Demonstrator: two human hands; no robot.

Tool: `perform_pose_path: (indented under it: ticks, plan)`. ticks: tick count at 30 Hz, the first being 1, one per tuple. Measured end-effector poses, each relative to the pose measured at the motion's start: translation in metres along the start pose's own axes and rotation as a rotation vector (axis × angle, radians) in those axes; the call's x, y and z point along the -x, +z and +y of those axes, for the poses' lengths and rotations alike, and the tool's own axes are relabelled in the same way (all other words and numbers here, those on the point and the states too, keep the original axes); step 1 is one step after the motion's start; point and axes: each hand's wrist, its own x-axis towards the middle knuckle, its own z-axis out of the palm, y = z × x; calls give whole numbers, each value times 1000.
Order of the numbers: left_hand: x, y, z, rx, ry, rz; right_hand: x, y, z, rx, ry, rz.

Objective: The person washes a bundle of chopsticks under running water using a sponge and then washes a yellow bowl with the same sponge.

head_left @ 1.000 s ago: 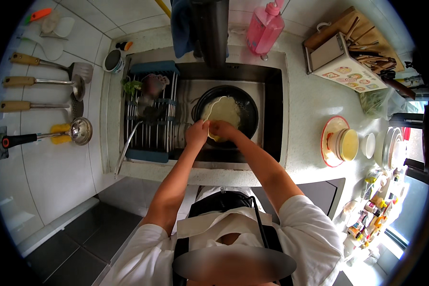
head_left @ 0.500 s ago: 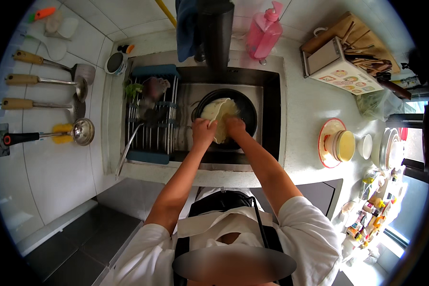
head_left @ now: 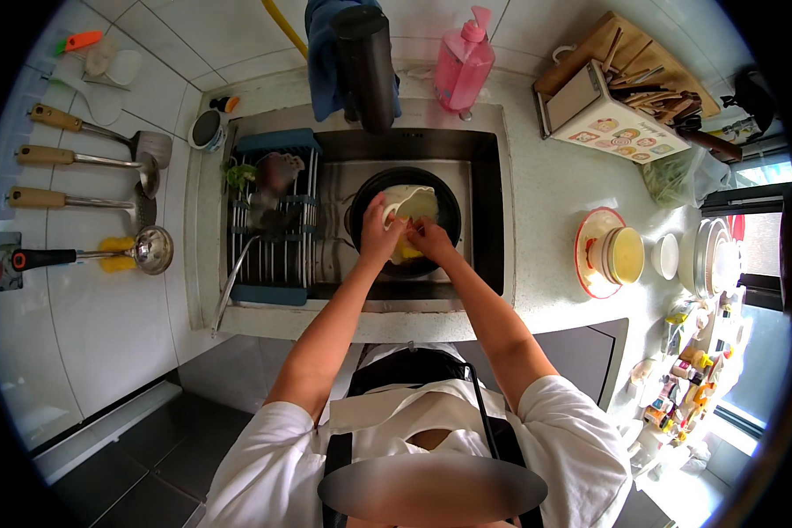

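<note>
The left hand (head_left: 380,236) grips the near rim of a pale cup (head_left: 411,204), fingers curled around it; the right hand (head_left: 431,239) presses a yellow sponge (head_left: 407,253) against it, fingers closed on the sponge. Both work over a black pan (head_left: 405,220) sitting in the steel sink (head_left: 493,220). At 9 o'clock a dish rack (head_left: 273,220) spans the basin. At 12 o'clock stands a pink soap bottle (head_left: 464,62). At 3 o'clock, on the speckled desk (head_left: 546,220), rests a red-rimmed plate (head_left: 590,255). Ladles (head_left: 106,255) hang on the white tiled wall at 9 o'clock.
</note>
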Motion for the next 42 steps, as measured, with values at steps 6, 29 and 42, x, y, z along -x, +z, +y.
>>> perform_pose_path:
  ticks: [6,29,42]
  plan:
    - [1,-8,4,-142,-65,-30,7,-2,-5,-2,-6,-21]
    - [2,0,-28,86,-88,146,1,2,3,-51,31,31]
    - [-5,-25,-14,543,-306,-215,1,1,4,-77,13,40]
